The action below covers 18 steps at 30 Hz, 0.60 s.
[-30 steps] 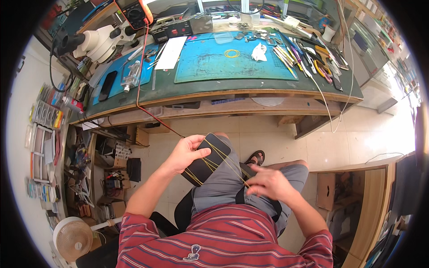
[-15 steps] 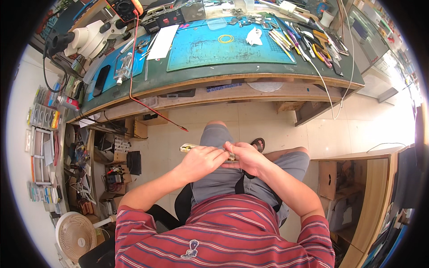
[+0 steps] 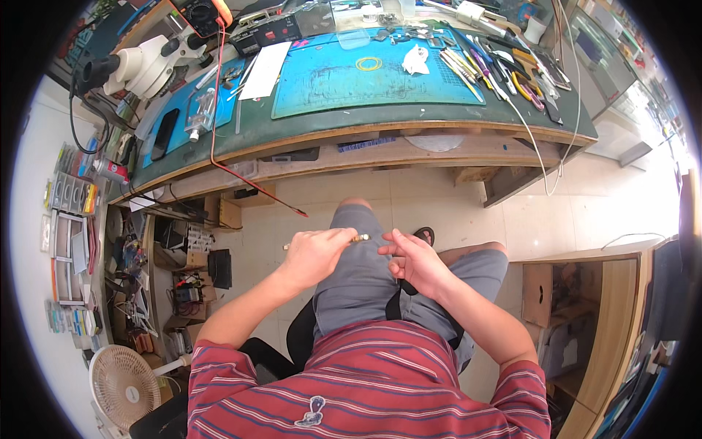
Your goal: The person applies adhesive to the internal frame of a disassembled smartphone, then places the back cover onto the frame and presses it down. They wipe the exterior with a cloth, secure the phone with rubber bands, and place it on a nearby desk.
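Note:
My left hand (image 3: 316, 256) is closed around a slim, narrow piece with yellowish and dark parts (image 3: 362, 238), held over my left thigh. One end sticks out past the fingertips toward the right, and a small bit of the other end shows left of the knuckles. Its middle is hidden by the hand, and its exact kind is too small to make out. Just to the right, apart from that piece, my right hand (image 3: 415, 263) has its fingers loosely bent and spread, with nothing visible in them.
Ahead stands a workbench with a blue mat (image 3: 322, 88), a yellow ring of wire (image 3: 369, 64), several hand tools (image 3: 504, 73), a phone (image 3: 166, 133) and a microscope (image 3: 142, 66). A red probe lead (image 3: 256, 179) hangs off its edge. A fan (image 3: 126, 388) is at lower left.
My right hand has let go of the slim piece and drawn away to the right. My left hand has shifted slightly left and turned the piece, so it shows thinner.

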{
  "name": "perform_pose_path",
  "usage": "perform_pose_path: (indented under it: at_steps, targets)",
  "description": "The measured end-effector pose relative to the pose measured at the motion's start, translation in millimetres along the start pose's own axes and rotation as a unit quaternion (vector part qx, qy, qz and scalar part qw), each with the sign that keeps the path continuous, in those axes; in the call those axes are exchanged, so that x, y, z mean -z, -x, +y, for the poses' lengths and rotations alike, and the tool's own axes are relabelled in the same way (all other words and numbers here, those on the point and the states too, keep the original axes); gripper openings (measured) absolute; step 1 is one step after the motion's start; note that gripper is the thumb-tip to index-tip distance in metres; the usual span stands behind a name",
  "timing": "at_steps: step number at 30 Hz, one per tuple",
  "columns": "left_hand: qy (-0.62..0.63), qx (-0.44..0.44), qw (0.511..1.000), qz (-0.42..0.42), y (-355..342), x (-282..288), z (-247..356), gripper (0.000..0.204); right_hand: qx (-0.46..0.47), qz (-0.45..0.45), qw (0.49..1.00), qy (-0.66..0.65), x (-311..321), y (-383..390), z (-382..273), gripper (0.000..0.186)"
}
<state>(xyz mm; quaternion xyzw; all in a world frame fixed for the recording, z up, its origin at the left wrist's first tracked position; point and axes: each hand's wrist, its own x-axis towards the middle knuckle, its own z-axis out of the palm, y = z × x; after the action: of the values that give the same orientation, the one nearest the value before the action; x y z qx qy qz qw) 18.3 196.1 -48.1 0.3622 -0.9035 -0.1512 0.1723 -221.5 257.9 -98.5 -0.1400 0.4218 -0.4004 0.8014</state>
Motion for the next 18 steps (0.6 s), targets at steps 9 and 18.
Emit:
perform_pose_path:
  at_steps: [9, 18]
  targets:
    - [0.377, 0.231, 0.896, -0.036, -6, 3, -4, 0.032, 0.512, 0.17, 0.649, 0.536, -43, -3, 0, 0.015]
    - [0.281, 0.197, 0.939, 0.006, -16, 8, 22, 0.029, 0.438, 0.199, 0.714, 0.509, -57, -8, -3, 0.012]
